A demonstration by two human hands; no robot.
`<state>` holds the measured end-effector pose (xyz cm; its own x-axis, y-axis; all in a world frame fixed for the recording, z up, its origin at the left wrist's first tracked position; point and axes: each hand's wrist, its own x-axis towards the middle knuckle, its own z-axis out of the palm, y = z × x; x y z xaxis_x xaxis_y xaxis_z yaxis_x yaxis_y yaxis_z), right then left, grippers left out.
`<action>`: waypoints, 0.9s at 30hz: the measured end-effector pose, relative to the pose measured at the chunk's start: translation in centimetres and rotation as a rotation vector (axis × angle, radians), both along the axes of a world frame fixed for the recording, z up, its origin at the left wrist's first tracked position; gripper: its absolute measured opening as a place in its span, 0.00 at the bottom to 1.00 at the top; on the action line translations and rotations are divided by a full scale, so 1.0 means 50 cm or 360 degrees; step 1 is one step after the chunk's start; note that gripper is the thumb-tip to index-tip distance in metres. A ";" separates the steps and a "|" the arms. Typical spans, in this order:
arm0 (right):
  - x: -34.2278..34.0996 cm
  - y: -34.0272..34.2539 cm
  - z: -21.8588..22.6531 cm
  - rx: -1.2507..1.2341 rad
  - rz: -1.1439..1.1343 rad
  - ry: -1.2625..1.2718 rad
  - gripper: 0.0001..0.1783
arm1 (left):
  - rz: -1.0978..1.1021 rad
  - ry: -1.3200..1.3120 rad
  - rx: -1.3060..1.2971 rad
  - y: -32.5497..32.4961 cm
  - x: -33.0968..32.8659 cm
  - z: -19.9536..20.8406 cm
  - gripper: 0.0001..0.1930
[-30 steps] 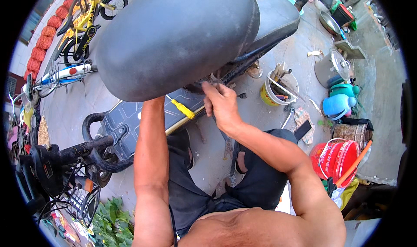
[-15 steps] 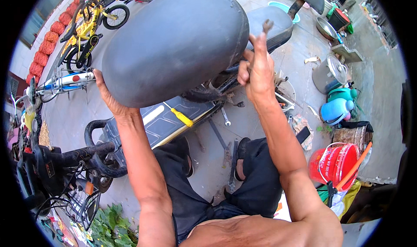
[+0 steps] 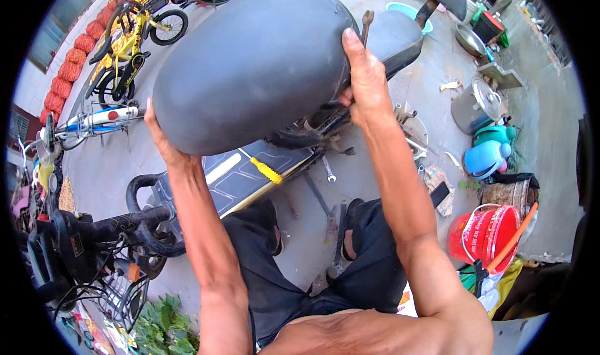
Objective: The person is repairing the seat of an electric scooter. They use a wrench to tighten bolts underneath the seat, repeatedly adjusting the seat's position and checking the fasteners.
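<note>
Head view, the only one: both hands up on a large dark grey scooter seat (image 3: 250,61), which is raised in front of the person and tilted, its underside toward the scooter body below. Left hand (image 3: 157,136) is pressed flat against the seat's lower left edge, palm on the surface; its fingers lie behind the rim, so whether they are spread or together cannot be told. Right hand (image 3: 365,80) grips the seat's right edge, thumb along the rim and fingers curled, and the same grip pins a metal wrench (image 3: 365,25) whose end stands up above the knuckles. Under the seat the scooter footboard (image 3: 237,174) shows, with a yellow-handled screwdriver (image 3: 266,170) lying on it. A spanner (image 3: 328,169) lies on the concrete just beside the person's knee. To the right stand a red bucket (image 3: 484,239), a blue kettle (image 3: 484,158) and a steel pot (image 3: 475,105); yellow bicycles (image 3: 131,42) are parked well apart at upper left. Judgement: the seat is being lifted or swung clear of its mount. The next move calls for an even two-handed hold, with care that the wrench does not slip from the right grip.
</note>
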<state>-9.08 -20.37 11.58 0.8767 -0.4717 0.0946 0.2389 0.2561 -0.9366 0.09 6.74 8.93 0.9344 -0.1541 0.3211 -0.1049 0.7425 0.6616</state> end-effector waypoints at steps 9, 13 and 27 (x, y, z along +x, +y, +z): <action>-0.010 0.028 0.010 -0.0060 -0.0184 0.0070 0.31 | 0.0003 -0.0070 0.0032 0.016 0.028 -0.009 0.21; -0.001 0.017 0.004 -0.0014 -0.0195 0.0130 0.32 | 0.0110 -0.0002 0.0113 0.007 -0.004 -0.008 0.21; -0.035 0.018 -0.091 -0.0177 -0.0527 0.0194 0.34 | 0.0597 0.0326 0.0675 -0.049 -0.003 -0.077 0.20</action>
<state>-10.84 -19.49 7.02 0.6863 -0.7244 0.0655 0.1766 0.0786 -0.9811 -0.07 4.29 5.09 0.9862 0.1227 0.1111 -0.1475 0.3462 0.9265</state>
